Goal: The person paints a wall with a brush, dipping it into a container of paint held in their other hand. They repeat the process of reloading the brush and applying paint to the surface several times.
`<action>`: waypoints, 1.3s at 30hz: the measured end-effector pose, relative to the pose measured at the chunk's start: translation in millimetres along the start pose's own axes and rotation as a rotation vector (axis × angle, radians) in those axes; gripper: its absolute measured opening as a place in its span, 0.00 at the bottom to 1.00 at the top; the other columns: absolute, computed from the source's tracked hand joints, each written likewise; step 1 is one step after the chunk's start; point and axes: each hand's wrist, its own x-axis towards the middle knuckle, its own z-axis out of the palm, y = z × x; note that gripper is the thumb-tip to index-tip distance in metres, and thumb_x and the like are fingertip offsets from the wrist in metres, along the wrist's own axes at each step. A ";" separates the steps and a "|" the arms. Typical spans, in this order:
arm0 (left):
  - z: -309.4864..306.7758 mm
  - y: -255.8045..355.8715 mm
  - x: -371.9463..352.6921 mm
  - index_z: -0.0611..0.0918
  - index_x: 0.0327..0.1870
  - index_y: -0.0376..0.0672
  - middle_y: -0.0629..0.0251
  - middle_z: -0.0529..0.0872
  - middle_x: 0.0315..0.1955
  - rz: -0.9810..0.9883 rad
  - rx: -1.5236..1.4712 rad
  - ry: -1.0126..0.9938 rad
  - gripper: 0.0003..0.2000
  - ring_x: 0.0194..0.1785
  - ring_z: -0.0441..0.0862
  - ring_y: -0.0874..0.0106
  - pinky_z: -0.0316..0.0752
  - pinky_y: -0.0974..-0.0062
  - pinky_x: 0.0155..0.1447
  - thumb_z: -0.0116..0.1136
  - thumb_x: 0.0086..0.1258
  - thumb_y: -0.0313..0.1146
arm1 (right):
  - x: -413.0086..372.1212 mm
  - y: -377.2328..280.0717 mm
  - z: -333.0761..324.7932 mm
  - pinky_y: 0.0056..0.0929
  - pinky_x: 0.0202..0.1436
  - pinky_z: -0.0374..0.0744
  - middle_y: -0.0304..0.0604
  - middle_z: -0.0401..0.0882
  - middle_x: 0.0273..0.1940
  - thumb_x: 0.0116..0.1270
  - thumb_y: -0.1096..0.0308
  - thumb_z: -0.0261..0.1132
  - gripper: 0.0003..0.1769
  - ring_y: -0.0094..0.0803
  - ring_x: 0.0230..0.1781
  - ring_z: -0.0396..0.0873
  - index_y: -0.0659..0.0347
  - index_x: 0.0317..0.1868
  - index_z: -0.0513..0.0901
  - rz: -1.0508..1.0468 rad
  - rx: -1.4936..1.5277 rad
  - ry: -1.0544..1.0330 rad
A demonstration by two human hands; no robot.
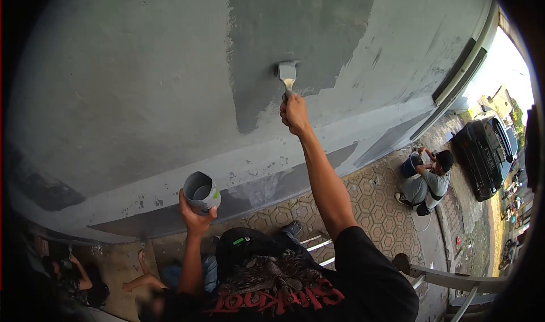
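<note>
My right hand is closed around the handle of a paintbrush, whose bristles touch the dark grey painted patch on the wall. Around that patch the wall is a lighter grey. Lower and to the left, my left hand holds a paint cup with its fingers round the side. Grey paint shows inside the cup, and a green mark is on its outside.
A metal ladder is beside and below me. On the paving at right, a person crouches with a blue bucket. A dark car stands beyond. Other people are at lower left.
</note>
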 end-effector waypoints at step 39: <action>63.1 9.8 -4.0 0.65 0.68 0.31 0.53 0.77 0.59 -0.121 0.066 -0.035 0.46 0.63 0.79 0.63 0.75 0.64 0.67 0.81 0.50 0.38 | -3.2 111.9 -24.2 0.27 0.15 0.59 0.35 0.68 0.18 0.83 0.54 0.47 0.23 0.20 0.13 0.60 0.57 0.29 0.71 0.088 -0.263 -0.084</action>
